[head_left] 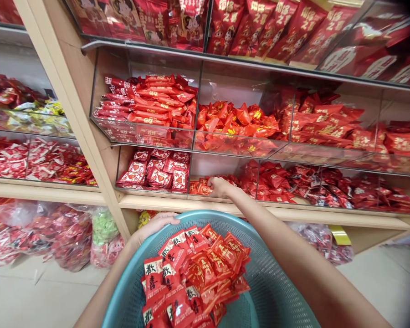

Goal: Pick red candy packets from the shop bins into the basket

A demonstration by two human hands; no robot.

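Note:
My left hand [160,222] is closed over the left rim of a teal plastic basket [276,269]. Inside the basket are many small candy packets, some red and cream with black characters [153,278], others orange-red with gold characters [205,269]. My right hand [220,187] reaches over the basket into a low shelf compartment. Its fingers are curled, pinching at an orange-red candy packet [203,187] among similar ones; the fingertips are partly hidden.
Clear dividers [193,114] split the wooden shelves into bins of red-wrapped sweets. Heart-patterned packets [160,177] lie left of my right hand. A wooden upright [71,105] stands at left. Below, bagged sweets [64,232] rest on the tiled floor [37,296].

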